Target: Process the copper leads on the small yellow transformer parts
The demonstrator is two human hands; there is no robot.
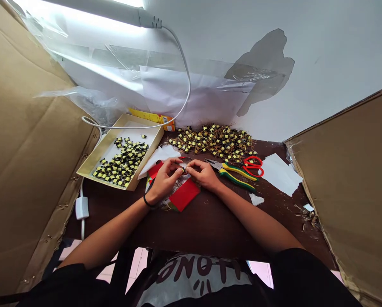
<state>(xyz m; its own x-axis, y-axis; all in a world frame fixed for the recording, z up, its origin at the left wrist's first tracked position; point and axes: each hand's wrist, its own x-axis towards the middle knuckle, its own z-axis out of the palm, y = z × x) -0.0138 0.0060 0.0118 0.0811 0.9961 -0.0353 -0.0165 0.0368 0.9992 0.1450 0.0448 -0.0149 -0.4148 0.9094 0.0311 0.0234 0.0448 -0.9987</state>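
Note:
My left hand (165, 177) and my right hand (204, 174) meet over a red and green card (184, 195) on the dark table (203, 221). Both pinch one small yellow and black component (184, 169) between their fingertips. A black band circles my left wrist. A heap of the same components with copper wire leads (214, 140) lies just beyond my hands. More of them sit in a shallow cream box (122, 160) to the left.
Green and yellow pliers (235, 172) and red scissors (253, 165) lie right of my hands. White paper scraps (280, 172) lie at the right. Cardboard walls (24, 149) flank both sides. A lamp cable (184, 81) hangs above, with an inline switch (81, 207) at the left edge.

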